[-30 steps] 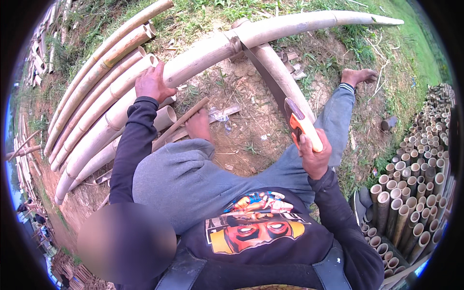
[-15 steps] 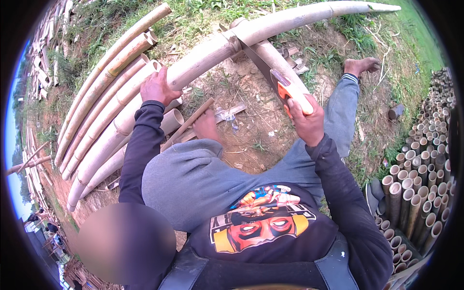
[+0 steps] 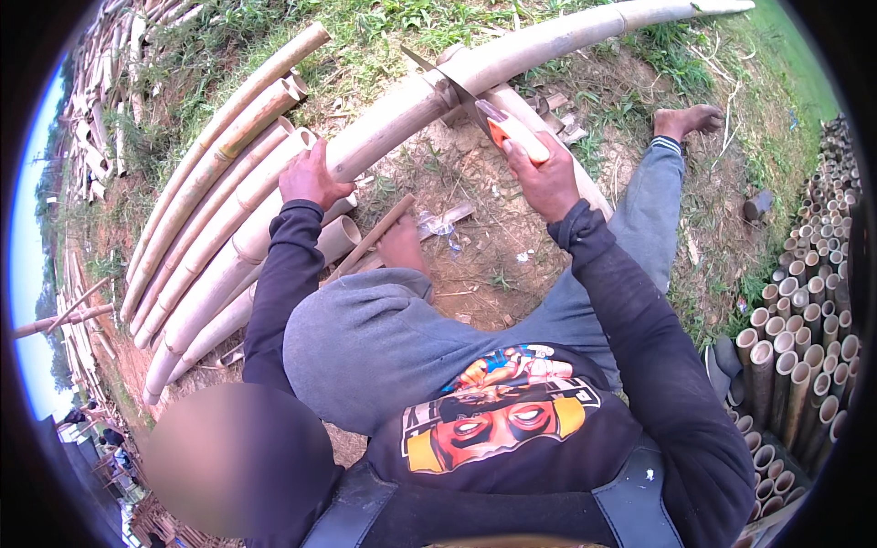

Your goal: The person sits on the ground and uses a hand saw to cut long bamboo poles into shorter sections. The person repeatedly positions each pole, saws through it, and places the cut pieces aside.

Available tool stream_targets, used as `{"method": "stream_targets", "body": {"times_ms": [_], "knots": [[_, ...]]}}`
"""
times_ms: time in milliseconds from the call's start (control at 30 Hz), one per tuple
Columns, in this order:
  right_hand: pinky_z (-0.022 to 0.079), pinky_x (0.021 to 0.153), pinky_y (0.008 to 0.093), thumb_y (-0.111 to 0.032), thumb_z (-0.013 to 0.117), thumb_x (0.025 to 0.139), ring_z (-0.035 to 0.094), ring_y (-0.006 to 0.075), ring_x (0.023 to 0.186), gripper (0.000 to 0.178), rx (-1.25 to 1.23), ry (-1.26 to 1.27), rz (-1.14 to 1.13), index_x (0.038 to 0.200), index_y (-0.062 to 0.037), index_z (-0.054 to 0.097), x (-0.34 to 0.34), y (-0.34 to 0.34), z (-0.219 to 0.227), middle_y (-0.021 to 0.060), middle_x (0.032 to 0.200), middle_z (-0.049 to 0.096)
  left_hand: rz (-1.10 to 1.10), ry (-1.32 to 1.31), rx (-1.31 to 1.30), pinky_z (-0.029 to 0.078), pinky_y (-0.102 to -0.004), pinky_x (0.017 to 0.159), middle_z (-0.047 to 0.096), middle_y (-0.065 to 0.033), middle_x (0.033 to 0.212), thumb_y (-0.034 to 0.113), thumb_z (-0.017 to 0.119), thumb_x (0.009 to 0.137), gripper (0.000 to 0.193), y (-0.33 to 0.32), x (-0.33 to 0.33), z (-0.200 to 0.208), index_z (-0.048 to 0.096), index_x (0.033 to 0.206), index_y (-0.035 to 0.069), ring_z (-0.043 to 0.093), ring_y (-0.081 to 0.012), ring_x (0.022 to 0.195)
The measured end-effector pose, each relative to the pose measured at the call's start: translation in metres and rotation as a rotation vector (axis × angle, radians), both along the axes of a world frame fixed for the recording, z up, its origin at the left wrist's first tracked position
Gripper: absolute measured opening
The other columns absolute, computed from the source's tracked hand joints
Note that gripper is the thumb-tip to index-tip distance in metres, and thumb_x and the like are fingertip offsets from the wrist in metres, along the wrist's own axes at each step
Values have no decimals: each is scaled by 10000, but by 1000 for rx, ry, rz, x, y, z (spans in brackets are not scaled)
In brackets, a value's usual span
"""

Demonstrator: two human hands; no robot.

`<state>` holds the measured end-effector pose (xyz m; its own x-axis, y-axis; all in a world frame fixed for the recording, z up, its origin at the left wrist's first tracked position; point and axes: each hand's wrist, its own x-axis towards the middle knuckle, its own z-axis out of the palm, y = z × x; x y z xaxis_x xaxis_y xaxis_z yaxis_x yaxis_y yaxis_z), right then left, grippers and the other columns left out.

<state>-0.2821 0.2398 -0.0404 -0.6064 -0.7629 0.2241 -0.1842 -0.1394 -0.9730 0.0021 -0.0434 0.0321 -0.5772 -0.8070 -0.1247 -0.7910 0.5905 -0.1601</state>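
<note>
A long pale bamboo pole [image 3: 388, 123] runs from my left side to the far right, propped across another bamboo piece [image 3: 585, 187]. My left hand [image 3: 313, 175] is closed around the pole near its left end. In my right hand [image 3: 546, 178] is the orange and white handle of a hand saw [image 3: 466, 96]. The saw's blade lies across the pole at a joint, with its tip sticking out on the far side. Whether the teeth have cut into the bamboo I cannot tell.
Several bamboo poles [image 3: 196, 183] lie side by side at the left. Many short cut bamboo tubes [image 3: 786, 365] stand packed upright at the right. A thin stick [image 3: 375, 236] leans beside my bare foot [image 3: 402, 245]; my other foot [image 3: 685, 123] is stretched out at the far right.
My right hand has pushed the saw away and to the left, so more blade shows beyond the pole. My left hand keeps its hold on the pole.
</note>
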Motion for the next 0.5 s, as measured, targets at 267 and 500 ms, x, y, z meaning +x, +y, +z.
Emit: {"method": "stream_targets", "body": {"times_ms": [267,500], "knots": [[538,677,260,-113,755,1024,647,49,768,184,69,101,-115,1153,14,723,34,69,57,23,893,724,40,-25,13,562,-481,1033,694,-158,1305,518,936,686,1037,-8,3,-15,500,1554,153,700,-349,1213],[554,702,342,-305,756,1038,675,145,752,339,170,32,-43,1111,25,734,-15,-77,22,76,840,743,27,-14,14,558,-473,1046,705,-171,1298,532,937,671,1062,-3,-1,-3,508,1561,144,700,-346,1212]]}}
